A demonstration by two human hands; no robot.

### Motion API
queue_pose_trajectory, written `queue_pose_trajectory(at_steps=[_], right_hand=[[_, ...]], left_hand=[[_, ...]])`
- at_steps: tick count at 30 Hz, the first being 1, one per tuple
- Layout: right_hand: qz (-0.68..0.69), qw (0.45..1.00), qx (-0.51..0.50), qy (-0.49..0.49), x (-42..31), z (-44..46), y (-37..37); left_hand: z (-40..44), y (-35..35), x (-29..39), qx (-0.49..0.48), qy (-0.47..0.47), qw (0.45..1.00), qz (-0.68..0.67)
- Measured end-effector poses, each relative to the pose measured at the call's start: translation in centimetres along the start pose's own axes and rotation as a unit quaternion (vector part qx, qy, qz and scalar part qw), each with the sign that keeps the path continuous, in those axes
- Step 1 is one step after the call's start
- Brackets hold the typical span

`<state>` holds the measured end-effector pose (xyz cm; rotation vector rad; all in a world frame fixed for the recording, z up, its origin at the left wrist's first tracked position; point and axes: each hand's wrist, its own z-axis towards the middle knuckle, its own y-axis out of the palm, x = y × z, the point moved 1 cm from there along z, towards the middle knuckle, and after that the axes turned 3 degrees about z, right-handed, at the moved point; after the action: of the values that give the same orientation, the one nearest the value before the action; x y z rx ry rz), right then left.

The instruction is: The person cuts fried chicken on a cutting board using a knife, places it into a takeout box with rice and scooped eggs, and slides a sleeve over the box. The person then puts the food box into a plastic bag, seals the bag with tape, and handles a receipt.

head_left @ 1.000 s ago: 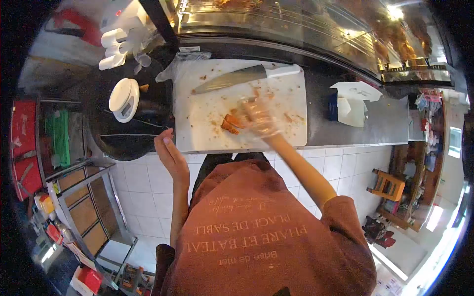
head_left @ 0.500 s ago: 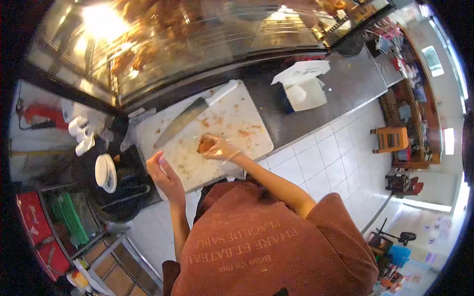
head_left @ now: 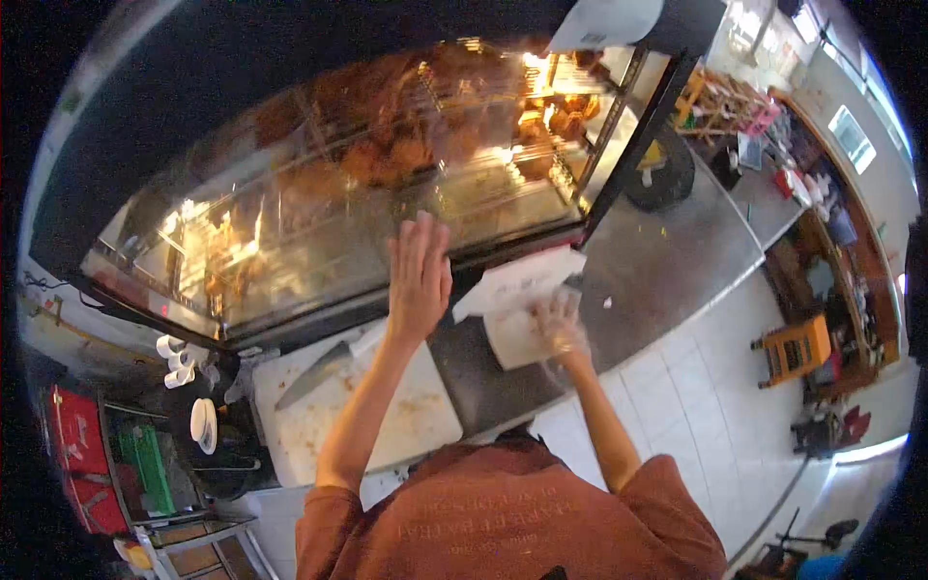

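My bare left hand point(head_left: 418, 280) is raised in front of the glass display case, fingers stretched out, with nothing in it. My right hand point(head_left: 561, 331), in a clear plastic glove, reaches over the open white takeaway box point(head_left: 509, 340). Its fingers look spread, though motion blurs them, and no food shows in them. The box's lid point(head_left: 522, 280) leans back toward the case. A large knife point(head_left: 317, 375) with a white handle lies on the white cutting board point(head_left: 425, 406), which is stained and strewn with crumbs. My left forearm crosses above the board.
The lit display case point(head_left: 367, 193) with browned meat inside runs along the back. White lids point(head_left: 203, 425) and paper rolls point(head_left: 176, 362) sit to the left. On the dark counter point(head_left: 648, 290), a black round object point(head_left: 662, 174) stands farther right. An orange stool point(head_left: 795, 350) is on the tiled floor.
My right hand has moved right from the board to the box, and the brown food piece it held no longer shows. My left hand has risen toward the case. The view has shifted.
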<state>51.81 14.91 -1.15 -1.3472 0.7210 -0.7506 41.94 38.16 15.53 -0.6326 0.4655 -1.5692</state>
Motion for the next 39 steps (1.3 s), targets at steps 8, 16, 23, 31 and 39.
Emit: queue_pose_trajectory(at_steps=[8,16,23,31,39], right_hand=[[0.328,0.933,0.037,-0.142,5.8,-2.3,-5.9],[0.459,0.874,-0.14,-0.079,7.7,-2.6,-9.4],[0.367,0.924,-0.107,-0.006,10.2,-3.0,-4.9],[0.313,0.889,0.249,0.224,3.8,0.2,-15.0],[0.396,0.91,0.116,-0.045,-8.0,1.1,-7.1]], left_hand=[[6.1,11.6,-1.6,0.176,-0.057,0.94,0.288],[10.3,19.2,6.7,0.125,-0.062,0.979,0.147],[12.5,9.1,14.7,-0.088,0.003,0.994,-0.058],[-7.3,2.9,21.1,-0.258,-0.263,0.679,-0.635],[-9.4,4.3,16.4,0.01,-0.446,0.513,-0.734]])
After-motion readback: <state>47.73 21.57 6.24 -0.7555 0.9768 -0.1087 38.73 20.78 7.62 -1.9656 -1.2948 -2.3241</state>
